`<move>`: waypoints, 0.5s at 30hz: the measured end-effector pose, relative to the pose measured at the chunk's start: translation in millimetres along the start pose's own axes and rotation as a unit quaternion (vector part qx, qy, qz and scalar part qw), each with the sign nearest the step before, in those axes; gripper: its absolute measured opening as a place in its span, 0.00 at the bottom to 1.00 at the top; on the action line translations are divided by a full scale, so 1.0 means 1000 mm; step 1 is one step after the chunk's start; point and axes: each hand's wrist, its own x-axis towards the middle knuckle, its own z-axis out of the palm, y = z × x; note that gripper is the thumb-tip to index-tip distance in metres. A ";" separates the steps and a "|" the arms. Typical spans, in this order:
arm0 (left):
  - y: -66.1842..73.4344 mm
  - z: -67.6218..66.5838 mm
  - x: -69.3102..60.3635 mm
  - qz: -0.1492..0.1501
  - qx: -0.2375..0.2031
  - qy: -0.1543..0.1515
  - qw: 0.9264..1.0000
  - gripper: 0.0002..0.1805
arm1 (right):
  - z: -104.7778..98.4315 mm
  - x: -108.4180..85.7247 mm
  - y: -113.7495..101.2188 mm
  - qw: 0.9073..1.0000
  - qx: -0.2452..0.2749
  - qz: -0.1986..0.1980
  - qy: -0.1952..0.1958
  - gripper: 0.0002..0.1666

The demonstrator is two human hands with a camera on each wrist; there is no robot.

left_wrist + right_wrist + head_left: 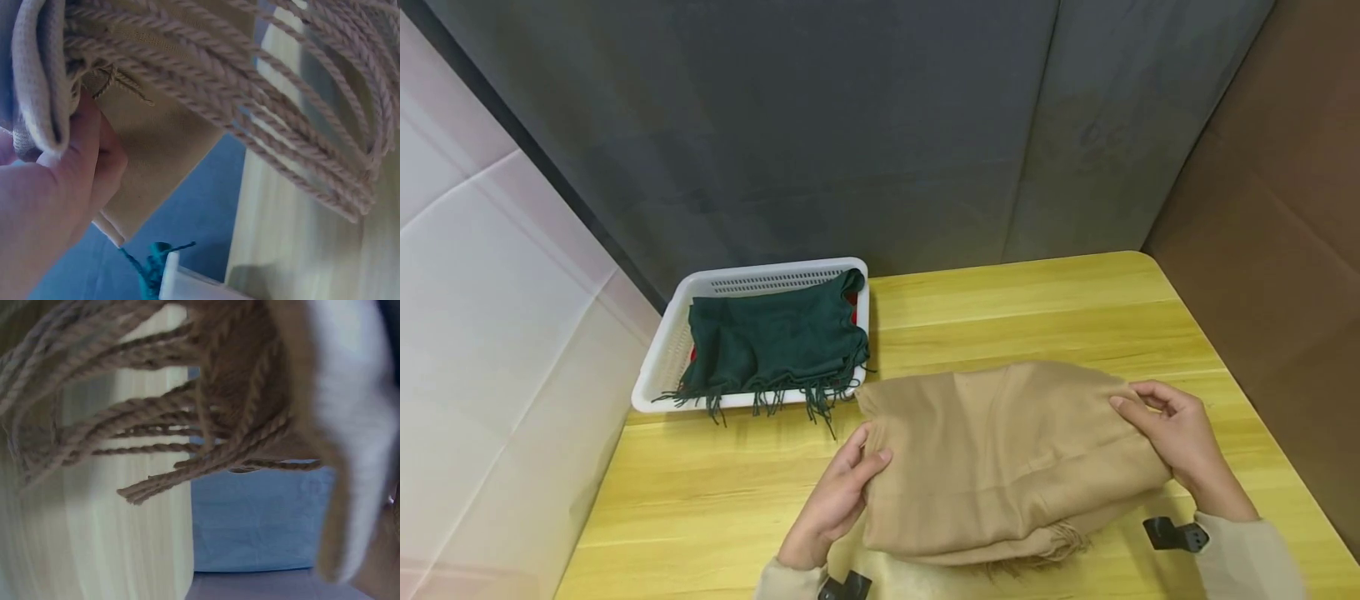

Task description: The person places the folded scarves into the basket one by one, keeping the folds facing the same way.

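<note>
A tan fringed scarf [1007, 458], folded into a rough rectangle, is held just above the table between both hands. My left hand [838, 492] pinches its left edge, thumb on top and fingers beneath. At the right edge my right hand [1180, 437] grips the cloth the same way. In the left wrist view the twisted fringe [219, 94] hangs toward the table, beside the curled fingers [103, 150]. Fringe strands [169, 437] also hang down in the right wrist view, where the cloth hides most of the hand.
A white plastic basket [658, 367] stands at the back left of the wooden table [715, 500]. In it lies a dark green fringed scarf [767, 342], its tassels over the front rim, with bits of red showing beneath. Grey, white and brown panels surround the table.
</note>
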 end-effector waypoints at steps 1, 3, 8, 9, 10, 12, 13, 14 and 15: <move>0.002 0.000 -0.001 0.002 0.004 0.002 1.000 0.21 | 0.000 0.000 -0.001 1.000 0.009 -0.004 0.002 0.08; 0.006 0.001 -0.005 0.004 0.013 0.005 1.000 0.22 | 0.000 0.001 -0.004 1.000 0.029 -0.011 0.004 0.09; 0.015 0.001 -0.016 0.010 0.037 0.013 0.999 0.25 | 0.002 0.002 -0.009 0.997 0.075 -0.017 0.000 0.09; 0.017 0.001 -0.019 0.010 0.042 0.017 0.999 0.25 | 0.002 0.002 -0.010 0.997 0.079 -0.018 -0.001 0.09; 0.019 0.001 -0.021 0.012 0.045 0.020 0.999 0.26 | 0.003 0.002 -0.012 0.996 0.084 -0.019 -0.003 0.09; 0.022 0.001 -0.025 0.016 0.050 0.031 0.998 0.27 | 0.004 0.002 -0.015 0.995 0.093 -0.025 -0.006 0.09; 0.024 0.000 -0.027 0.018 0.052 0.037 0.998 0.26 | 0.005 0.003 -0.016 0.995 0.096 -0.028 -0.008 0.09; 0.025 -0.001 -0.028 0.024 0.052 0.038 0.998 0.27 | 0.006 0.003 -0.018 0.995 0.100 -0.031 -0.009 0.09; 0.027 -0.001 -0.030 0.026 0.051 0.042 0.997 0.26 | 0.006 0.003 -0.020 0.994 0.105 -0.033 -0.011 0.09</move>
